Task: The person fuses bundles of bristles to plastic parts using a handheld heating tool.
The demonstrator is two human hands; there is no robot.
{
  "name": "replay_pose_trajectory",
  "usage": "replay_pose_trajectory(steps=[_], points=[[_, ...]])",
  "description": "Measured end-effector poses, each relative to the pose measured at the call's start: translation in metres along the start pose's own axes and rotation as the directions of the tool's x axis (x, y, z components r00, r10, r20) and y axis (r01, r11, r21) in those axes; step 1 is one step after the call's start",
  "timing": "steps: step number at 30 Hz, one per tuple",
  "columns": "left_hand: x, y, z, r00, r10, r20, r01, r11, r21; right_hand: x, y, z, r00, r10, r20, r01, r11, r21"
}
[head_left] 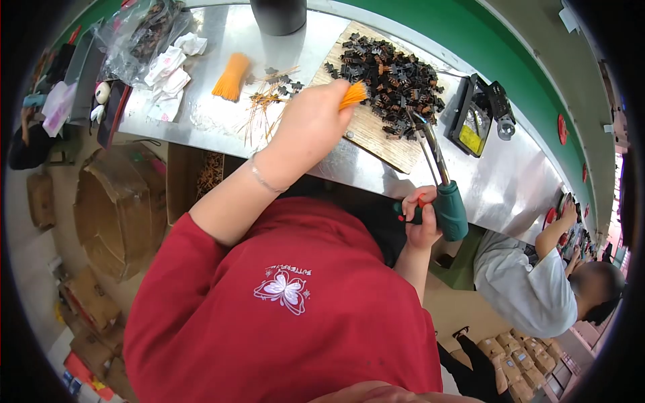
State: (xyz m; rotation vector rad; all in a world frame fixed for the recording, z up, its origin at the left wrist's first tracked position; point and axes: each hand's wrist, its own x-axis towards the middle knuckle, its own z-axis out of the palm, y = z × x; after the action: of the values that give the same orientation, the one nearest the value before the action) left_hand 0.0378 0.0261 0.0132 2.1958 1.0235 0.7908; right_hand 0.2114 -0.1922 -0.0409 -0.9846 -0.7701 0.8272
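My left hand (310, 121) is closed around a bundle of thin orange wires (353, 95), whose ends fan out to the right over a wooden board (366, 138). A heap of small black connectors (393, 84) with copper-coloured parts covers much of that board. At the table's front edge, my right hand (422, 221) grips a soldering gun (451, 208) with a green handle and red trigger. Its metal barrel points up at the heap's near right edge; whether the tip touches a connector, I cannot tell. Another orange wire bundle (230, 77) lies left, beside loose wires (263, 111).
A soldering stand (468, 121) with a yellow sponge stands right of the board. A dark container (279, 15), crumpled tissues (168, 70) and a plastic bag (141, 37) are on the metal table. Cardboard boxes (121, 208) stand at left. A co-worker (527, 285) sits at right.
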Motion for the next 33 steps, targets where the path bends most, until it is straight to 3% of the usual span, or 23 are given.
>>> replay_pose_trajectory(steps=[2,7,21,33], points=[[0.007,0.003,0.01,0.997,-0.053,0.065,0.047,0.996,0.082,0.001,0.0,0.0,1.0,-0.005,-0.012,0.005,1.0,-0.006],[0.009,0.004,0.015,0.997,-0.059,0.05,0.053,0.993,0.101,0.001,0.001,0.0,1.0,-0.013,-0.016,0.013,1.0,0.001],[-0.026,0.002,-0.014,0.963,0.016,0.27,-0.014,1.0,-0.007,0.001,-0.001,0.001,1.0,-0.02,-0.002,0.02,0.999,-0.026],[-0.033,-0.003,-0.014,0.966,0.035,0.256,-0.003,0.992,-0.126,0.0,0.0,0.001,1.0,-0.006,-0.004,0.006,1.0,-0.013]])
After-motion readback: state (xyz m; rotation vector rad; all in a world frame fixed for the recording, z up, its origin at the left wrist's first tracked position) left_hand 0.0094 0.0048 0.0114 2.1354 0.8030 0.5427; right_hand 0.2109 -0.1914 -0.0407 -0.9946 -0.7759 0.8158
